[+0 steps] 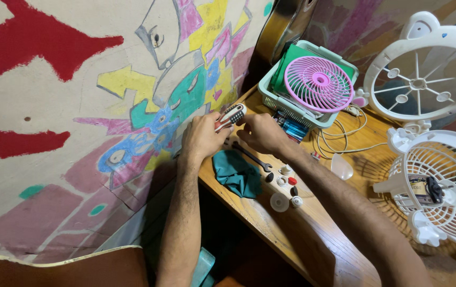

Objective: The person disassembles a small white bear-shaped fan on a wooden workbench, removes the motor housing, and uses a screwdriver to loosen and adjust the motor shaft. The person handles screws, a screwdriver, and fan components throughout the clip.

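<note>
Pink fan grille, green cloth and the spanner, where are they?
pink fan grille point(319, 83), head view, on its round hub.
green cloth point(237, 174), head view, on its folded middle.
spanner point(251, 157), head view, on its dark shaft.

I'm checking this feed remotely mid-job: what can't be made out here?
Head view only:
- Tool tip: hidden between left hand and right hand.
- Basket contents: covered by pink fan grille.
- White fan: cut off by right edge.
- Small caps: too small to identify.
</note>
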